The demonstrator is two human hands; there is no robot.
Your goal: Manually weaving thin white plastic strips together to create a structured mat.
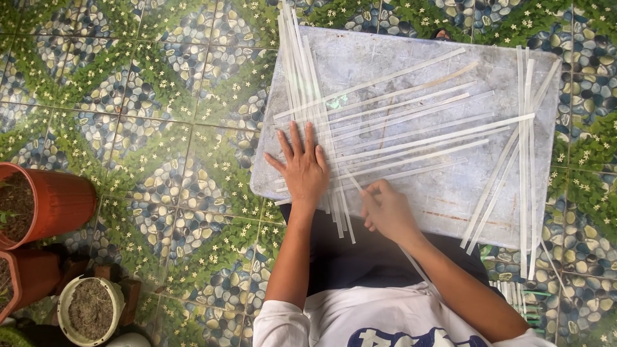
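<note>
A worn grey board (450, 212) lies on the patterned floor in front of me. Several long pale strips (411, 138) lie across it, some lengthwise, some crossing at the left (302, 71) and right (526, 148) ends. My left hand (302, 168) presses flat, fingers spread, on the crossing strips near the board's left edge. My right hand (385, 209) is beside it at the near edge, fingers pinched on the end of one strip.
The floor is tiled with a pebble and green flower pattern (160, 128). Terracotta pots (45, 202) and a white pot of soil (90, 310) stand at the left. More strips (514, 295) lie on the floor at the lower right.
</note>
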